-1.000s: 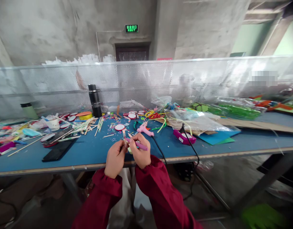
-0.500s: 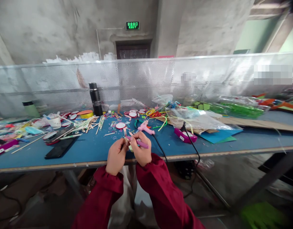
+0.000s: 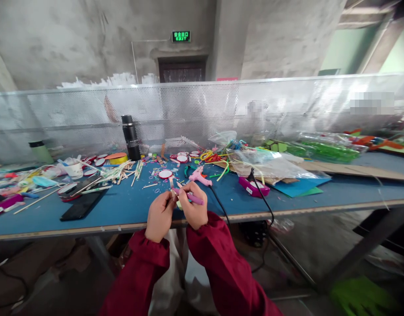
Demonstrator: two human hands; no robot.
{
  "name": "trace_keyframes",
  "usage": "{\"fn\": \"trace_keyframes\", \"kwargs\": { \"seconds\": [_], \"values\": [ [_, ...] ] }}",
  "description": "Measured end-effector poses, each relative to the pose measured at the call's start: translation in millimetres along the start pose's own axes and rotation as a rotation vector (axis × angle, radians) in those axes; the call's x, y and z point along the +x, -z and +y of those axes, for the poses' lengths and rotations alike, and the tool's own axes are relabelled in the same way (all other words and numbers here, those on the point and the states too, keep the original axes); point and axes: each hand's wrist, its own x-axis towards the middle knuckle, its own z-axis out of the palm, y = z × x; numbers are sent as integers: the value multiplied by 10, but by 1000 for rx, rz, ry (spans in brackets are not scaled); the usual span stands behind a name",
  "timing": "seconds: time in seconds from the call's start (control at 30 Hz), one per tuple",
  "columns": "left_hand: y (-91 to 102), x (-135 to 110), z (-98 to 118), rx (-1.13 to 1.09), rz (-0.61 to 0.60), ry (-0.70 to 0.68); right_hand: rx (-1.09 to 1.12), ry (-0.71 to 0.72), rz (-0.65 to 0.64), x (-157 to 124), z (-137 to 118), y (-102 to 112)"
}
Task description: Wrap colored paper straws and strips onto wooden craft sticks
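My left hand [image 3: 160,216] is closed on a flat wooden craft stick [image 3: 171,182], whose far end sticks up past the fingertips. In my right hand [image 3: 196,210] a purple pen [image 3: 196,200] is gripped, its front end close to the stick and the left fingertips. The exact contact is too small to make out. Both hands are held together over the front edge of the blue table. Just beyond them lie a white disc with a red rim [image 3: 165,174] and a pink glue gun [image 3: 200,176] with a black cord. Something pale shows under the hands, partly hidden.
Loose sticks [image 3: 123,172], a black phone [image 3: 80,210] and a white cup [image 3: 74,169] lie left. A black thermos [image 3: 131,138] stands behind. To the right are a purple box [image 3: 254,187] with a cord and plastic bags [image 3: 266,163]. A perforated metal screen [image 3: 195,109] runs along the back.
The view has shifted very slightly. Both hands keep their hold on the stick and the pen, almost in the same place.
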Motion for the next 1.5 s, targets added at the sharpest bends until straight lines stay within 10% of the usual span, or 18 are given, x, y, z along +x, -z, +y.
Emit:
{"fn": "trace_keyframes", "kwargs": {
  "seconds": [1.5],
  "values": [
    [-19,23,-3,-25,29,28,-20,50,-2,-18,16,2]
  ]
}}
